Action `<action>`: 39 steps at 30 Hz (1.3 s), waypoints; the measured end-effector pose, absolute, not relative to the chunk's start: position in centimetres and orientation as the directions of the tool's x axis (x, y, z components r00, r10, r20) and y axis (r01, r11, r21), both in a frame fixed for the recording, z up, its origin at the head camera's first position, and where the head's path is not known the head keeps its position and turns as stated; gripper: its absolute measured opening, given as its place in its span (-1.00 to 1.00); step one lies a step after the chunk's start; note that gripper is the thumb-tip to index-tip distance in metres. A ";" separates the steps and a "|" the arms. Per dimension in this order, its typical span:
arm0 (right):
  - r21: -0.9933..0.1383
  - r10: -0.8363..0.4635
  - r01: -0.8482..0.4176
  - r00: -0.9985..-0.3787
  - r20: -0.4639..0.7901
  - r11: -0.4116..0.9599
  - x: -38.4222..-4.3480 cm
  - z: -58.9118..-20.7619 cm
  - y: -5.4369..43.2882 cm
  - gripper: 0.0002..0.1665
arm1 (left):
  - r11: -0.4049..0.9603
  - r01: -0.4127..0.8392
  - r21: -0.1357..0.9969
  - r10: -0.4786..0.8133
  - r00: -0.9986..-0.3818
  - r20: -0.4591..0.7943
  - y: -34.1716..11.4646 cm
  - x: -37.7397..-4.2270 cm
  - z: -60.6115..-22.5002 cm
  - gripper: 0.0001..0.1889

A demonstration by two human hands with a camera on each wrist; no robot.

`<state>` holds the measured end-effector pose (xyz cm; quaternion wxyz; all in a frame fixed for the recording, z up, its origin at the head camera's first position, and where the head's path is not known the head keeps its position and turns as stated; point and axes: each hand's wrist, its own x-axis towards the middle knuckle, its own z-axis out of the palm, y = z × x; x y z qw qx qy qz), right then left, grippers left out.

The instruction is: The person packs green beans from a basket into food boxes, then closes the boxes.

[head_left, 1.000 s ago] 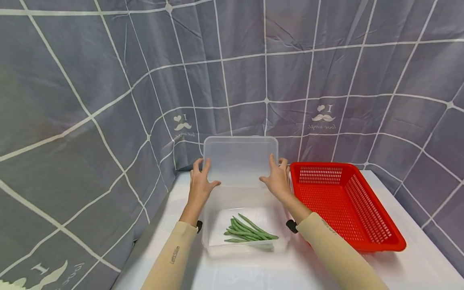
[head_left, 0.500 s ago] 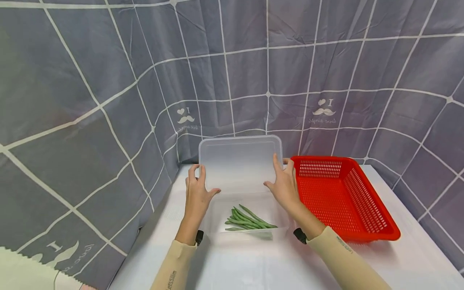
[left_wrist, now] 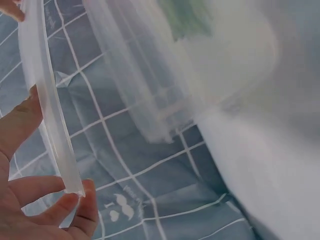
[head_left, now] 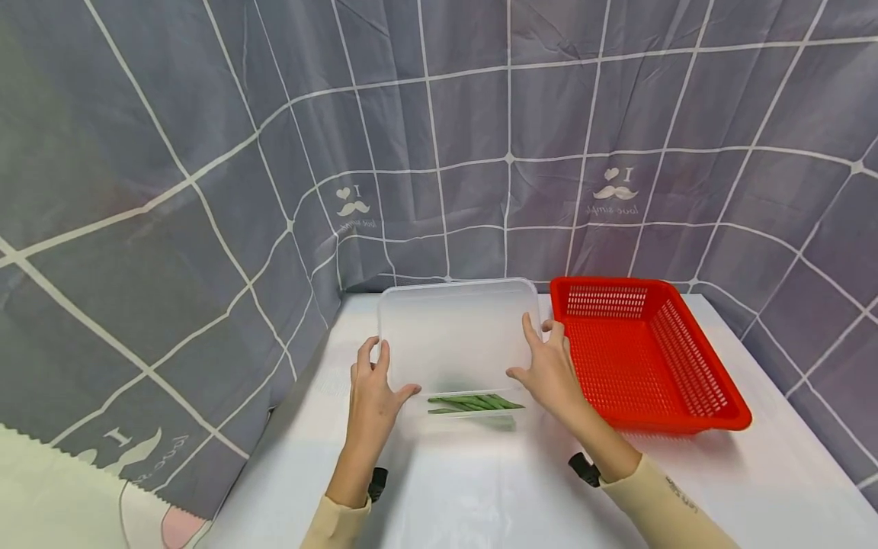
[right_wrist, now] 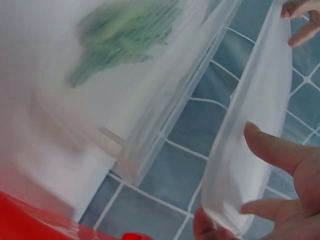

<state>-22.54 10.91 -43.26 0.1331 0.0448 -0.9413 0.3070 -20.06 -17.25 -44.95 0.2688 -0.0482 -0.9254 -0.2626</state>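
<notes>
Both hands hold a translucent plastic lid by its short sides, tilted over a clear plastic container. My left hand grips the left edge, thumb on the near face and fingers round the rim, as the left wrist view shows on the lid. On the opposite edge, my right hand pinches the lid between thumb and fingers. Several green beans lie inside the container; the lid covers most of them in the head view. A gap separates lid and container in the wrist views.
A red perforated plastic basket stands right of the container, close to my right forearm. The white table meets a grey checked curtain behind and at the left. A scalloped pale cloth edge shows at lower left.
The lid has come down and nearer, tilting over the container and hiding more of the beans. Both hands have lowered with it. The head view has shifted slightly.
</notes>
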 end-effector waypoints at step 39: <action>-0.483 -0.181 -0.081 -0.970 -0.165 0.872 -24.7 -45.3 12.4 0.11 | 0.813 0.022 0.581 -0.034 -0.996 0.086 -17.5 -21.0 -47.0 -0.05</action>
